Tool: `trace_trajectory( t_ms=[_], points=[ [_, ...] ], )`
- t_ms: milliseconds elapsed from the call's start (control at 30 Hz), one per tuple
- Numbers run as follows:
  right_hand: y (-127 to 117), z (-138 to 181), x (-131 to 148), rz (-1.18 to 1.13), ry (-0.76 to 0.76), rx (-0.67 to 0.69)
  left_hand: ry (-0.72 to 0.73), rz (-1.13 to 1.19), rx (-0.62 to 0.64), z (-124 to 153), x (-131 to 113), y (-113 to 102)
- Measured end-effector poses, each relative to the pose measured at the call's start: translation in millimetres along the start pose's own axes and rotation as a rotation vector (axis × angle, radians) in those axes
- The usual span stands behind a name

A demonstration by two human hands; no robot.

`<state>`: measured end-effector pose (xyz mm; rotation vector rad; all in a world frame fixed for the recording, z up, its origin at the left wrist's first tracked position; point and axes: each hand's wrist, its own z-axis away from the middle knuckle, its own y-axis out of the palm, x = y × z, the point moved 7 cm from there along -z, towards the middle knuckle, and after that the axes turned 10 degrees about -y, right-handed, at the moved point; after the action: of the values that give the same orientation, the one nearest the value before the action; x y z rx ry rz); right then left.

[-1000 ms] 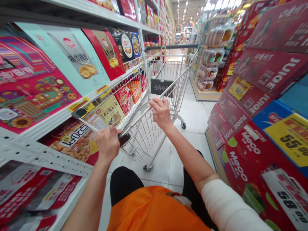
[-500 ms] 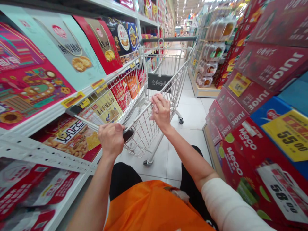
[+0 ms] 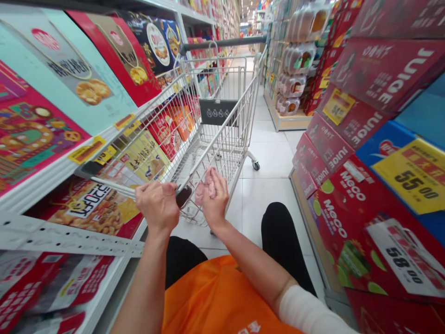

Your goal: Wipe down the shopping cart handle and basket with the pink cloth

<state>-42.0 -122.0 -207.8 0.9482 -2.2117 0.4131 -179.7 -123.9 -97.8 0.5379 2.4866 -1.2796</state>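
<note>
A wire shopping cart [image 3: 239, 139] stands in front of me, its near end towards my body. My left hand [image 3: 158, 204] is closed round the near top rim, beside the dark plastic corner piece [image 3: 183, 197]. My right hand [image 3: 215, 199] is closed on a crumpled pink cloth [image 3: 210, 182], just right of that corner, close against the cart's side wires. Whether the cloth touches the wires I cannot tell. A dark sign panel [image 3: 218, 112] hangs inside the cart near its far end, below the handle bar [image 3: 225, 42].
Shelves with gift boxes [image 3: 62, 69] run close along the left, above a perforated white shelf edge [image 3: 62, 234]. Stacked red drink cartons [image 3: 351, 208] line the right side. A display of clear packs [image 3: 292, 86] stands further down the tiled aisle [image 3: 267, 162].
My right hand with the cloth has moved down and left, from along the cart's side rim to near the corner. The left hand stays on the rim. The view has shifted slightly.
</note>
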Motion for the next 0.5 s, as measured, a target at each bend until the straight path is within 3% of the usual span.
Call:
trace_trajectory(
  t_ms=[100, 200, 333, 500],
  points=[
    [7.0, -7.0, 27.3, 0.044, -0.129, 0.051, 0.047, -0.010, 0.021, 2.5, -6.4, 1.1],
    [5.7, 7.2, 8.8, 0.084, -0.207, 0.034, 0.038, -0.013, 0.017, 3.7, -7.4, 2.1],
    [0.4, 27.0, -26.9, 0.063, -0.146, 0.021, 0.021, 0.012, -0.033, 3.1, -5.7, 2.5],
    [-0.7, 26.7, 3.0, -0.009, -0.022, -0.015, 0.051, -0.007, -0.023, 3.6, -3.8, 3.0]
  ],
)
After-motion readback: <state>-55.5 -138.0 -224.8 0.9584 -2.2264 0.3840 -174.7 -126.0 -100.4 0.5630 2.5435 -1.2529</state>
